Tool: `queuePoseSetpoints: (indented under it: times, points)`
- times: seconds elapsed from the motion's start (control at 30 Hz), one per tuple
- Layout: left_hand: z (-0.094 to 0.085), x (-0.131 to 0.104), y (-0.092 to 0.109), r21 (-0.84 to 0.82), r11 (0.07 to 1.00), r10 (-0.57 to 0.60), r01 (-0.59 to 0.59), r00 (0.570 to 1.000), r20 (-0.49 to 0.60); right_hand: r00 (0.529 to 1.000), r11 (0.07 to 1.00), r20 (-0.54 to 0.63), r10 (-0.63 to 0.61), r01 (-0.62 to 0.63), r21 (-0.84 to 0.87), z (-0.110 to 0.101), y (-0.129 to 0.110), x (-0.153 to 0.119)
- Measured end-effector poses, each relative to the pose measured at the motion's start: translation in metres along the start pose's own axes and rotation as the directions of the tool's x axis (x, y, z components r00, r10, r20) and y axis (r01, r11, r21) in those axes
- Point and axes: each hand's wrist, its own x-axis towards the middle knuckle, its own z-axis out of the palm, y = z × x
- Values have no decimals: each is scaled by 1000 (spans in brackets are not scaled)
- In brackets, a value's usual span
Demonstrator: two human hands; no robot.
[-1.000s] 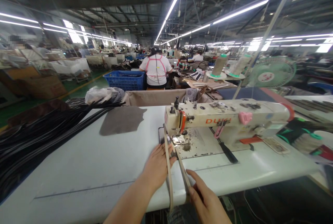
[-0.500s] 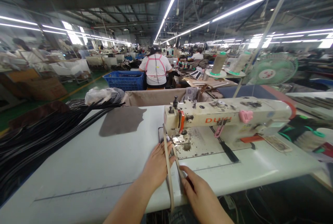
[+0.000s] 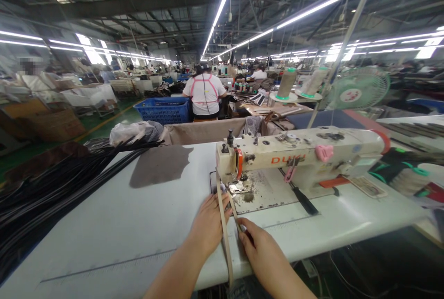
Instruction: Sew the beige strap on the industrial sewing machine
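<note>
A cream sewing machine (image 3: 305, 153) stands on the white table (image 3: 114, 225). A narrow beige strap (image 3: 225, 239) runs from under the machine's presser foot (image 3: 236, 189) toward me and hangs over the table's front edge. My left hand (image 3: 208, 222) lies flat on the table against the strap's left side, fingers near the foot. My right hand (image 3: 260, 248) pinches the strap's right strand just below the foot.
A thick pile of black straps (image 3: 52, 188) covers the table's left side, with a grey leather piece (image 3: 157, 165) behind. Thread cones (image 3: 286, 84) and a green fan (image 3: 357, 90) stand beyond the machine. A person in a white shirt (image 3: 204, 95) sits by a blue crate (image 3: 164, 109).
My right hand has slid forward along the strap toward the presser foot. The left hand has stayed beside the strap.
</note>
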Motion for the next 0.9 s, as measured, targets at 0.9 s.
queuePoseSetpoints:
  times: [0.9]
  points:
    - [-1,0,2,-5,1000,21,-21,999,-49,998,999,-50,-30,32,42,8,46,-43]
